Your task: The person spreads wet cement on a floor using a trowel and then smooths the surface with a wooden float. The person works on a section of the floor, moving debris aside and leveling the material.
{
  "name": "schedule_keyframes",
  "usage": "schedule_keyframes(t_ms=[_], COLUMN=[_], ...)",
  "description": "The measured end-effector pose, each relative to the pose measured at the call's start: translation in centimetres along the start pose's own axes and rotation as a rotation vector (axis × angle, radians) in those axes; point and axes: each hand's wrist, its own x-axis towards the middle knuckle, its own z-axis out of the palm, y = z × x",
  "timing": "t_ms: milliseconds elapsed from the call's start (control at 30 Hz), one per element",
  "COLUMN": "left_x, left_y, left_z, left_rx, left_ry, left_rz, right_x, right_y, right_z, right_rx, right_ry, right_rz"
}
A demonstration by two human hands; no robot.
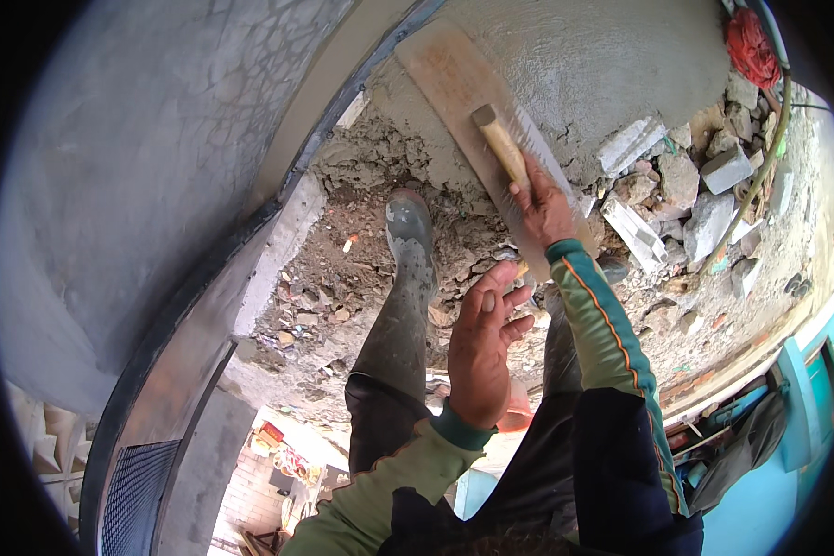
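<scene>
My right hand (542, 206) is closed around a wooden handle (499, 139) on a long, flat plastering float (445, 74), which lies angled over wet grey mortar (602, 60). My left hand (480, 357) is just below the float's lower end, open with its fingers apart and slightly curled; part of what looks like a second handle shows behind its fingertips, and I cannot tell whether they touch it. My booted foot (408, 222) stands on loose dirt (306, 296) beside the rough edge of the mortar.
Broken concrete chunks (676, 181) lie along the right with a hose (751, 195) and a crumpled red bag (752, 46). A curved grey wall (148, 157) with a dark edge borders the left. An orange bucket (514, 412) shows below; turquoise panels (792, 408) stand lower right.
</scene>
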Motion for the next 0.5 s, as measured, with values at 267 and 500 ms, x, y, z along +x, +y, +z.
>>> schedule_keyframes(t_ms=[267,500], left_x=[0.1,0.4], left_y=[-1.3,-1.1], left_z=[0.6,1.2], left_rx=[-0.015,0.002], left_ry=[-0.005,-0.005], left_rz=[-0.018,-0.015], right_x=[-2.1,3.1], right_y=[-2.0,0.5], right_z=[-0.7,-4.7], right_rx=[-0.283,-0.163], right_ry=[-0.116,0.131], right_rz=[-0.054,-0.028])
